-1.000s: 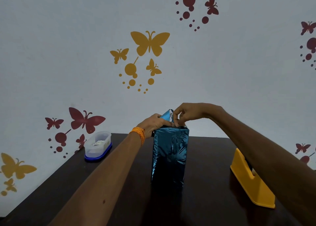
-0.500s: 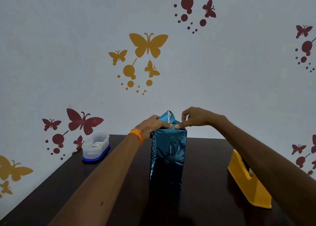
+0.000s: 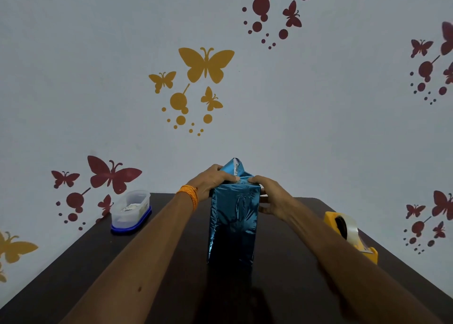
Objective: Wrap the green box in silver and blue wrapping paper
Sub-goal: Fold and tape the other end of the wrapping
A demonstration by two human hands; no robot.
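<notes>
And there's the wrapped box (image 3: 232, 228), standing tall and upright in the middle of the dark bench (image 3: 282, 274), narrow face toward us! The wrapping paper (image 3: 241, 201) is glossy blue foil, crinkled and catching light, covering every face in view right down to the base. Up top the end isn't flat: a triangular flap (image 3: 232, 168) sticks straight up at the far edge, its silver underside flashing at the tip, while paper nearer us is folded down.

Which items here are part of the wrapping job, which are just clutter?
In use: blue-wrapped box, gripped at its top by left hand and right hand; yellow tape dispenser, probably.
Idle: plastic container, butterfly stickers.
</notes>
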